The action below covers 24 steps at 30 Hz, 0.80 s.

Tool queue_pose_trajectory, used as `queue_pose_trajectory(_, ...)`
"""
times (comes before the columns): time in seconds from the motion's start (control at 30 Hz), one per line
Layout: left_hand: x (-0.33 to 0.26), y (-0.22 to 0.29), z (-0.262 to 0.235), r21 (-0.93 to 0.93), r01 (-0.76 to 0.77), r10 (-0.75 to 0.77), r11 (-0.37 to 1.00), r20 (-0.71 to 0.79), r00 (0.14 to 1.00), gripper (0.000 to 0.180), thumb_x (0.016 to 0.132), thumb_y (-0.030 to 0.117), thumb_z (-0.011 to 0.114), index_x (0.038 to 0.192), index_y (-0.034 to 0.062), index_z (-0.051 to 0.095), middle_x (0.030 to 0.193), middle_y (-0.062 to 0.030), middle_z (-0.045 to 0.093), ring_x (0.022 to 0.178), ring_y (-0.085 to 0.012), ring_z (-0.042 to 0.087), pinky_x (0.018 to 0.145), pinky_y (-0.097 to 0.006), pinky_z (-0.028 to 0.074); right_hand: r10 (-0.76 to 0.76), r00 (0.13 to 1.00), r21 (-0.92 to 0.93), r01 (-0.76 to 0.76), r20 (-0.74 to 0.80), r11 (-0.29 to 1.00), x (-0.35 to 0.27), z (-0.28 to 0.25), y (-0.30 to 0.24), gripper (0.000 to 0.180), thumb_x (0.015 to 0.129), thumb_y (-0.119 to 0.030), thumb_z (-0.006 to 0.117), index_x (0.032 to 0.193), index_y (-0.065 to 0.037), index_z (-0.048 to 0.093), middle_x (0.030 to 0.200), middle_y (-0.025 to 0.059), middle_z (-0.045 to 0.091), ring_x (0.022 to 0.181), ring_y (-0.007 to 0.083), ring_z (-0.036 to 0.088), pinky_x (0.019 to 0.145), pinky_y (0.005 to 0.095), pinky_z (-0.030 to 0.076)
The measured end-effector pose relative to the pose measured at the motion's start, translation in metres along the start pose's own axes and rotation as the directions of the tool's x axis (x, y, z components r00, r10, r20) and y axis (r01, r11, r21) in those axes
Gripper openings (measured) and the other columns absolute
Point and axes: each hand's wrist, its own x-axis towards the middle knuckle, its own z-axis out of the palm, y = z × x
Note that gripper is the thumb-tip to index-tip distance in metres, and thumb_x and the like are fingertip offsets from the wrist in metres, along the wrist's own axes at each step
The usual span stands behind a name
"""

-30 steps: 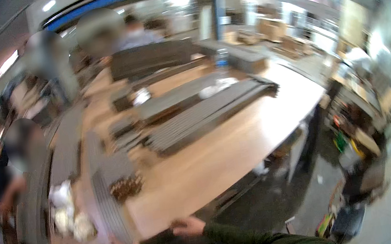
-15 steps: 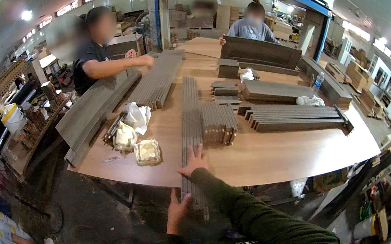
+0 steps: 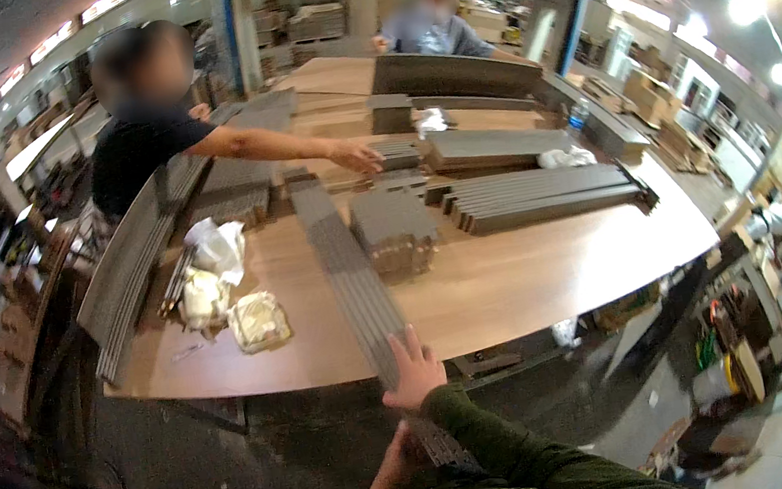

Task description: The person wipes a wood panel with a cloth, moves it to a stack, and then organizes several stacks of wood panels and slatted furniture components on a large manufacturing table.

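A long bundle of grey-brown strips (image 3: 344, 252), laid side by side, runs from the far part of the table toward me, its near end past the front edge. My right hand (image 3: 418, 374) grips the bundle from above just beyond that edge, thumb on one side and fingers stretched along the top. Lower down, my left hand (image 3: 398, 461) holds the side of the near end, its fingers partly hidden beneath. Beside the bundle, to the right, stands a block of shorter grey pieces (image 3: 393, 229).
The wooden table (image 3: 522, 311) also bears long grey strips (image 3: 546, 196) at right and yellowish blocks (image 3: 259, 322) with white wrapping (image 3: 218, 250) at left. A co-worker's arm (image 3: 265, 144) reaches in from the left. Another person (image 3: 429, 26) stands at the far side.
The bundle has come toward me and slants, its near end now close to my body, both hands on it. The left co-worker's arm has stretched out to the right. My view has shifted.
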Motion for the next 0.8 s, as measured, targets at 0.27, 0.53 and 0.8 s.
queue_pose_trajectory(0.27, 0.039, -0.021, 0.003, 0.050, 0.068, -0.063, 0.996, -0.108, 0.992, 0.079, 0.089, 0.029, 0.060, 0.146, 0.0081, 0.008, 0.138, -0.0137, 0.036, 0.124, -0.0317, 0.040, 0.099, -0.048, 0.039, 0.165, 0.980, 0.070, -0.174, 0.109, 0.982, -0.002, -0.002, 0.029, 0.113, 0.063, -0.046, 0.074, 0.149, -0.018, 0.006, 0.141, 0.0263, 0.027, 0.120, 0.0465, 0.041, 0.090, 0.0520, 0.045)
queue_pose_trajectory(0.53, 0.025, -0.012, 0.042, 0.330, 0.212, -0.219, 0.920, -0.017, 0.976, 0.084, 0.085, 0.064, 0.047, 0.144, 0.0087, 0.025, 0.136, -0.0114, 0.041, 0.124, -0.0308, 0.042, 0.098, -0.051, 0.040, 0.065, 0.995, -0.008, -0.065, 0.076, 0.998, -0.077, -0.020, 0.078, 0.115, 0.060, -0.048, 0.076, 0.148, -0.017, 0.008, 0.117, 0.0259, 0.042, 0.104, 0.0430, 0.049, 0.083, 0.0502, 0.046)
queue_pose_trajectory(0.8, 0.089, -0.039, -0.005, -0.152, 0.176, -0.144, 0.972, 0.201, 0.969, 0.107, 0.073, 0.085, 0.030, 0.146, 0.0073, 0.019, 0.147, -0.0151, 0.028, 0.130, -0.0353, 0.033, 0.104, -0.052, 0.033, 0.131, 0.972, 0.033, -0.140, 0.193, 0.990, -0.197, -0.051, 0.156, 0.117, 0.061, -0.049, 0.076, 0.148, -0.010, 0.008, 0.121, 0.0243, 0.042, 0.105, 0.0409, 0.047, 0.086, 0.0482, 0.041)
